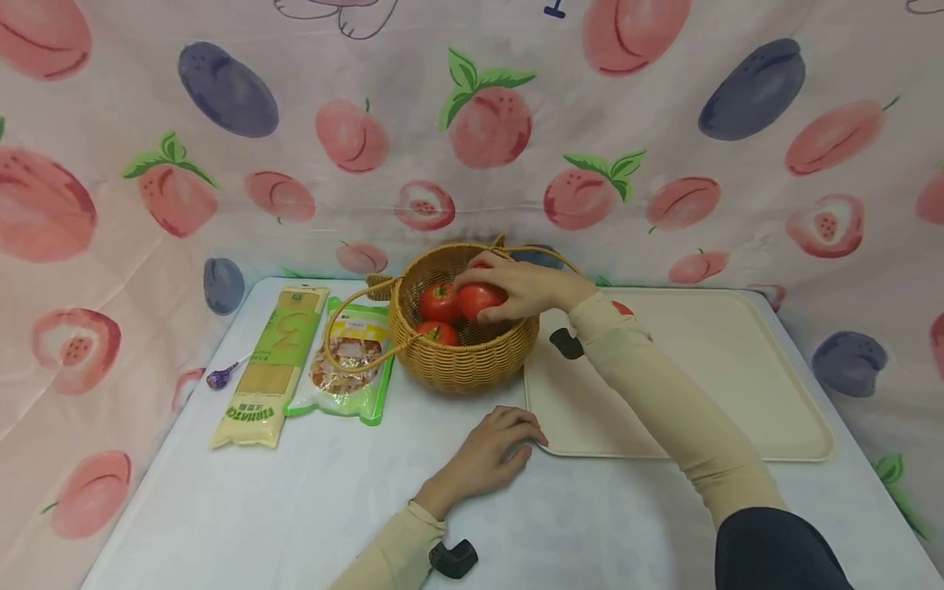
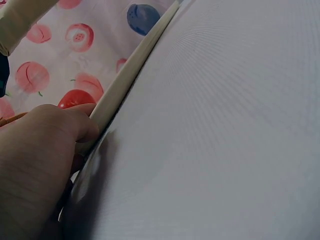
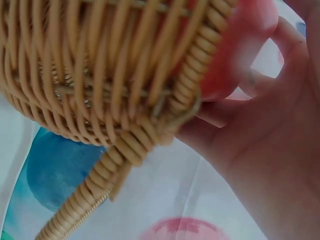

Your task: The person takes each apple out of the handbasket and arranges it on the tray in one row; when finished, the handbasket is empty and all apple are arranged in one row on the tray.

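Observation:
My right hand (image 1: pixel 527 288) reaches over the rim into a wicker basket (image 1: pixel 460 365) and grips a red tomato (image 1: pixel 479 300). In the right wrist view, fingers curve around the tomato (image 3: pixel 240 45) beside the woven rim. Other tomatoes (image 1: pixel 438 302) lie in the basket, partly hidden. My left hand (image 1: pixel 490 451) holds the near left corner of a cream tray (image 1: pixel 708 369). One finger bends over the tray's rim (image 2: pixel 125 80) in the left wrist view. Another tomato (image 2: pixel 76 98) shows past that rim; in the head view, my right sleeve hides most of it.
Left of the basket lie a green-and-white food bag (image 1: pixel 350 356), a green packet of noodles (image 1: pixel 276 365) and a purple lollipop (image 1: pixel 221 376). The basket's handle (image 1: pixel 354 369) droops over the food bag. A fruit-print cloth (image 1: pixel 472 205) hangs behind the white table (image 1: pixel 369 483).

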A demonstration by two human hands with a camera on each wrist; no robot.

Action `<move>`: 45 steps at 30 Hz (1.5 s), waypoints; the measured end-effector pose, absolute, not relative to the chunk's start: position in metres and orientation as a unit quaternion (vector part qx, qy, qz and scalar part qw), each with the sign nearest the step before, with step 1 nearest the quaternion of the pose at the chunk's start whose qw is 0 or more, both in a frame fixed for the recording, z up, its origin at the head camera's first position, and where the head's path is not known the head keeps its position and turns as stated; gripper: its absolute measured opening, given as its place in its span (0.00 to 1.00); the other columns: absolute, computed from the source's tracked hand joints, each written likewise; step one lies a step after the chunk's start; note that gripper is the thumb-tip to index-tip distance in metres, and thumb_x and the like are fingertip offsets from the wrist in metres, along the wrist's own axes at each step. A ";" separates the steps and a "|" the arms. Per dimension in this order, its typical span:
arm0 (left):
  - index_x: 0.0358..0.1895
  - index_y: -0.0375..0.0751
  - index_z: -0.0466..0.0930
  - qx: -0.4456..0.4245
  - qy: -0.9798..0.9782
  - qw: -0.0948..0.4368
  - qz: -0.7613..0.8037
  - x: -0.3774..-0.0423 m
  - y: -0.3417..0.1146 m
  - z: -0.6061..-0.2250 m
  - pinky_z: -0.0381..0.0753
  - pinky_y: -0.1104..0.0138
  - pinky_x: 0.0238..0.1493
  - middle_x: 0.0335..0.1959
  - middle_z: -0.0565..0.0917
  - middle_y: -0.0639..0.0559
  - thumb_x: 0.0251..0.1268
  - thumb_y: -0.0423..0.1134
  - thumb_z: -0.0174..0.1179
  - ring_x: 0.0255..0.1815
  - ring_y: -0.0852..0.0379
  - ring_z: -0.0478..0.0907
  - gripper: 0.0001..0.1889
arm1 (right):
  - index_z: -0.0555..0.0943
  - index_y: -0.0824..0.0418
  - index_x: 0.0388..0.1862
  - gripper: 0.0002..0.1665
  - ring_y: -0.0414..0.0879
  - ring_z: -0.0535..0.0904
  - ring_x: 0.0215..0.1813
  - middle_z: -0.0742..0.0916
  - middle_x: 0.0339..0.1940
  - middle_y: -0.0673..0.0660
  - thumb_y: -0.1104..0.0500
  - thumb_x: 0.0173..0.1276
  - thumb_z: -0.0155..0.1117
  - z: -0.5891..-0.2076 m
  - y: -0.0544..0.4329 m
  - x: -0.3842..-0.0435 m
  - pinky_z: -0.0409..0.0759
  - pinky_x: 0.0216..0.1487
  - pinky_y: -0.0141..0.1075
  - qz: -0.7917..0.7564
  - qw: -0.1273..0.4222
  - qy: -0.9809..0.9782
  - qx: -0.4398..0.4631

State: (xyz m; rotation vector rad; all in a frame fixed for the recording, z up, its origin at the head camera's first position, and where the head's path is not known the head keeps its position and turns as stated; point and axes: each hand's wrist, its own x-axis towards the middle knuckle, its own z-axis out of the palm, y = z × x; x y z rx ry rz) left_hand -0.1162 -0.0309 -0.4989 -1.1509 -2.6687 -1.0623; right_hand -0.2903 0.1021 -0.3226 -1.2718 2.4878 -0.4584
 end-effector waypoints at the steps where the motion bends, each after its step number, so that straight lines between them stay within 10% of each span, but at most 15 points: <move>1: 0.47 0.59 0.79 -0.372 -0.862 0.024 -0.343 -0.116 -0.031 -0.499 0.69 0.65 0.63 0.53 0.75 0.63 0.67 0.38 0.52 0.60 0.64 0.67 0.12 | 0.67 0.43 0.66 0.31 0.53 0.70 0.61 0.62 0.68 0.55 0.44 0.64 0.60 -0.321 0.104 -0.290 0.72 0.60 0.50 -0.164 0.152 0.870 -0.440; 45: 0.47 0.60 0.79 -0.371 -0.863 0.030 -0.341 -0.117 -0.029 -0.499 0.69 0.64 0.63 0.52 0.76 0.63 0.67 0.37 0.53 0.60 0.63 0.67 0.12 | 0.70 0.40 0.61 0.34 0.44 0.68 0.61 0.70 0.63 0.43 0.46 0.56 0.71 -0.309 0.182 -0.281 0.72 0.59 0.50 -0.323 0.037 0.871 -0.369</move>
